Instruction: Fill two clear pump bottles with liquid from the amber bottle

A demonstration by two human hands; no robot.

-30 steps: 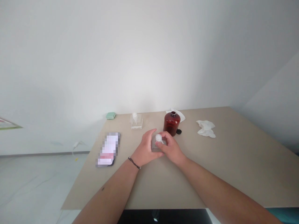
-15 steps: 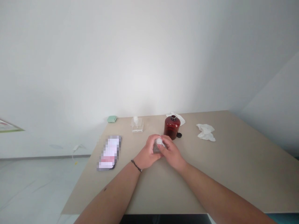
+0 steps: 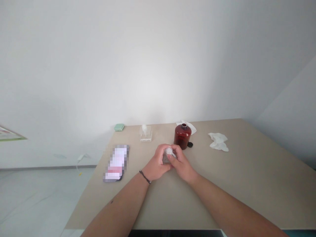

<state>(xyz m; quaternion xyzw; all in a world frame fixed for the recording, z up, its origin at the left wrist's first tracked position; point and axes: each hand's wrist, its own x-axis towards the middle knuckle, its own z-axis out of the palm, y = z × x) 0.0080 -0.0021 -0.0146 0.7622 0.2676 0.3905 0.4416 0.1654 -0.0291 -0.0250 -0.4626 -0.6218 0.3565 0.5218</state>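
Both my hands are wrapped round a small clear bottle with a white pump top (image 3: 169, 151), near the middle of the table. My left hand (image 3: 158, 164) grips its left side, a dark cord round the wrist. From the right, my right hand (image 3: 184, 166) closes on it, thumb resting by the pump. Fingers hide much of the bottle. Just behind stands a dark red-brown bottle (image 3: 182, 135) with an uncapped neck. A black cap (image 3: 190, 144) lies at its right foot.
Along the back edge are a green case (image 3: 119, 127), another clear pump bottle (image 3: 146, 134) and a white tissue (image 3: 192, 127). A crumpled tissue (image 3: 218, 142) lies to the right, a phone (image 3: 116, 163) to the left on the beige table (image 3: 242, 184). The wall rises behind.
The whole view has shifted slightly, so everything sits a little lower. My hands keep the same hold on the small bottle, with no clear movement of other things.
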